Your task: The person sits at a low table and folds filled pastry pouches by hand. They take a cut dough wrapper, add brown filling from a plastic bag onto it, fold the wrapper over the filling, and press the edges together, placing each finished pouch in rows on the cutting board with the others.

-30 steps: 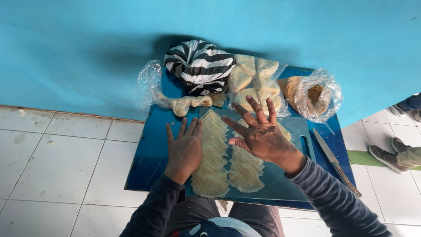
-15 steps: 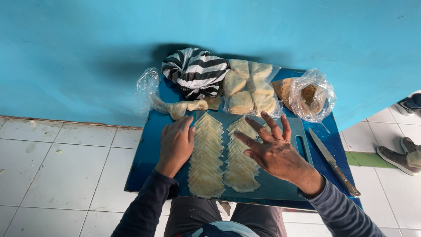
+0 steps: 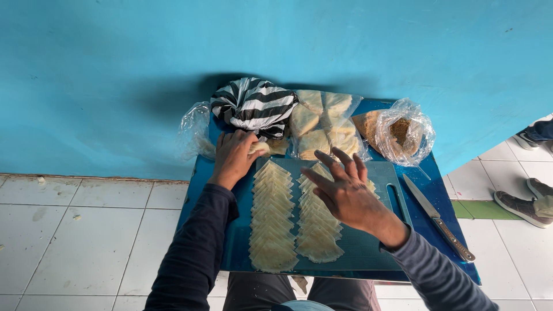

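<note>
Left hand (image 3: 233,156) curled on pale wrapper (image 3: 259,148) | right hand (image 3: 344,193) spread, hovering over wrapper rows (image 3: 272,216)

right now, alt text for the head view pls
A person's left hand reaches to the far end of two rows of pale triangular pastry pieces on a blue cutting board, while the right hand hovers open above them. A knife lies to the right.

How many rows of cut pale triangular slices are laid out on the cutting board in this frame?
2. The left row runs down the cutting board below the left hand; the right row lies beside it, its top end partly hidden under the right hand.
</note>
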{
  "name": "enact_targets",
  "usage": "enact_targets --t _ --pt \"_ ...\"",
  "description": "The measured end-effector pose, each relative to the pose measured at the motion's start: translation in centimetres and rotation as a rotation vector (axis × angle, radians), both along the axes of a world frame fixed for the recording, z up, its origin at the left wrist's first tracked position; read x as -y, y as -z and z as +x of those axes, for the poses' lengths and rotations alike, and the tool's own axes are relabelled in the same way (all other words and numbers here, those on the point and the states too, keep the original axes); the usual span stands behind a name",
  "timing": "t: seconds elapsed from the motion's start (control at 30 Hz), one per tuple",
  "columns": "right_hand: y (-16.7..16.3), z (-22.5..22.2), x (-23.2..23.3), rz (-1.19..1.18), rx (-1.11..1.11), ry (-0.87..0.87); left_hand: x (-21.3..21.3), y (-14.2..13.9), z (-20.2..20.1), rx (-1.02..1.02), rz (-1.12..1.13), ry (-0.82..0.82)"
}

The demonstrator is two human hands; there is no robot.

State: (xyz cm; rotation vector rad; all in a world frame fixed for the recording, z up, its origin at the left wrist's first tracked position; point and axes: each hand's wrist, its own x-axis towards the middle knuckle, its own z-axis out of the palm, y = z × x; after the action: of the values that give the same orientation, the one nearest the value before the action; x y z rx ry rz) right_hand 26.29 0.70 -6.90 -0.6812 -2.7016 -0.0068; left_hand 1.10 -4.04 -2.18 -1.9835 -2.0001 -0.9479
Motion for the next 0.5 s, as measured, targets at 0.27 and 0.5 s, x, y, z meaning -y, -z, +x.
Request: enact_targets --t 0.27,0.5 --pt "-3.9 -8.0 -1.2 -0.533 -0.185 -0.027 0.2 -0.1 -1.0 0.236 0.197 0.177" --pt "-7.4 -12.3 -0.6 -0.995 -0.341 -0.052 0.0 0.3 -1.4 0.263 0.191 0.225"
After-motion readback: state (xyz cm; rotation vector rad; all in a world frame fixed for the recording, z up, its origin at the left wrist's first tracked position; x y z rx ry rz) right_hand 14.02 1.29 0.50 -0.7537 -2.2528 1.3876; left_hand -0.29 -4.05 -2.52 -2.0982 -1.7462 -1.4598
